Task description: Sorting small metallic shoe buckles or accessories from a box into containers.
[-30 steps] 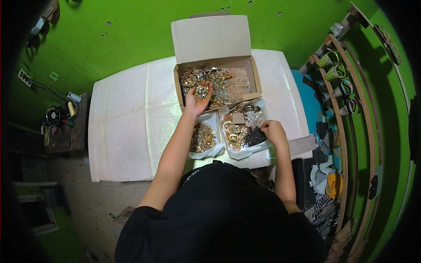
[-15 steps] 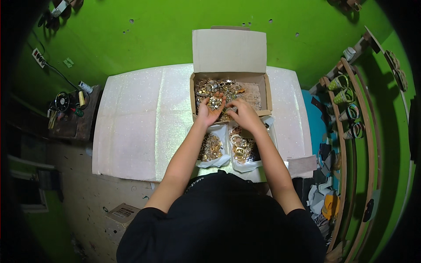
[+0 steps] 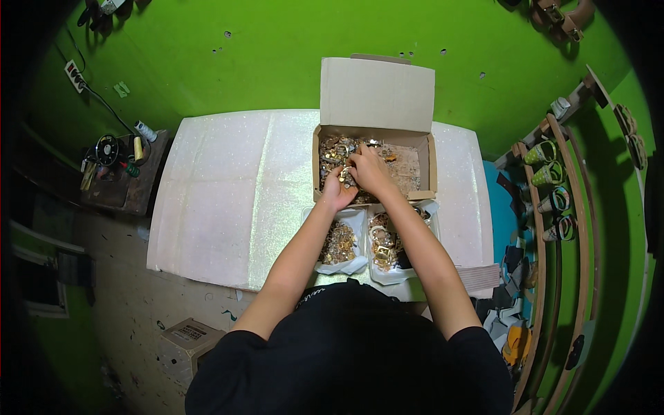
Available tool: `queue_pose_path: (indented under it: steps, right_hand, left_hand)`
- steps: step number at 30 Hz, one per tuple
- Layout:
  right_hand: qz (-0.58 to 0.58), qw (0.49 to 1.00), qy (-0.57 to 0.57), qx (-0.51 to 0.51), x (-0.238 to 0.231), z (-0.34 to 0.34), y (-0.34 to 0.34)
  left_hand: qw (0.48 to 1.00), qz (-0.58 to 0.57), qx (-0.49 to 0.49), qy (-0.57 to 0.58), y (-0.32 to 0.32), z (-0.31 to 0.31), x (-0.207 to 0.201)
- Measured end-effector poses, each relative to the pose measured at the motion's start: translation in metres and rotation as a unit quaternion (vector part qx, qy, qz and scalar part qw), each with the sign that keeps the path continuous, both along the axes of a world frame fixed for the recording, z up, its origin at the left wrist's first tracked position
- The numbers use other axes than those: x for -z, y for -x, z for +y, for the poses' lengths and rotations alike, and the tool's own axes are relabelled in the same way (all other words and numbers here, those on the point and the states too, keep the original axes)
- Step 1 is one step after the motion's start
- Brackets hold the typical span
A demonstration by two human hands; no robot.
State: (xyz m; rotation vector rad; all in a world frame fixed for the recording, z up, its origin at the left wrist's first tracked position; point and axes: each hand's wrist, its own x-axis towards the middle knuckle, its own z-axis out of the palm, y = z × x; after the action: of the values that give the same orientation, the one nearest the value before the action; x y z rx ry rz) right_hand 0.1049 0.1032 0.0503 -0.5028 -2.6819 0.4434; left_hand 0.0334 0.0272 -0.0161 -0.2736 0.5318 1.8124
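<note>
An open cardboard box (image 3: 432, 166) stands on the table, with small gold and silver metal fittings (image 3: 333, 146), some like buckles, heaped mostly in its left half. At its near left corner my left hand (image 3: 337, 194) is cupped palm up around a handful of shiny metal buckles (image 3: 344, 176). My right hand (image 3: 372, 173) reaches over the box beside that palm, thumb and fingers bent inward. Whatever its fingertips grip is too small to make out. Nearer me are two plastic-lined trays: the left tray (image 3: 361, 228) holds small fittings, the right tray (image 3: 391, 278) larger gold buckles.
A pale glittery sheet (image 3: 214, 194) covers the table. The box's raised lid (image 3: 377, 93) stands toward the green wall. On the right, a wooden rack (image 3: 536, 162) holds several sandals. A small side table (image 3: 121, 194) with spools is at left, and a carton (image 3: 190, 339) sits on the floor.
My right hand has moved left and farther in, over the left palm. My left hand has drawn slightly back toward me, still cupping the buckles. The whole view has shifted a little.
</note>
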Motion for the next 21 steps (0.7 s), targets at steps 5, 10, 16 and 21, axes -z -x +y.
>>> queue_pose_path:
  steps: [5,10,16,21]
  right_hand:
    - [-0.005,0.999,0.024,-0.027,-0.011,-0.003,0.005]
    - [-0.022,0.997,0.062,-0.045,-0.012,0.002,0.004]
    - [0.02,0.989,0.122,-0.075,-0.014,0.002,0.006]
    - [0.066,0.978,0.17,-0.101,-0.023,0.003,-0.001]
  left_hand:
    - [1.0,-0.008,-0.002,-0.027,0.008,-0.002,0.014]
    - [1.0,0.011,-0.009,0.0,0.002,-0.001,0.002]
    - [0.999,-0.014,-0.028,-0.033,0.004,-0.001,0.009]
    - [0.998,-0.009,-0.031,-0.049,0.007,0.001,0.018]
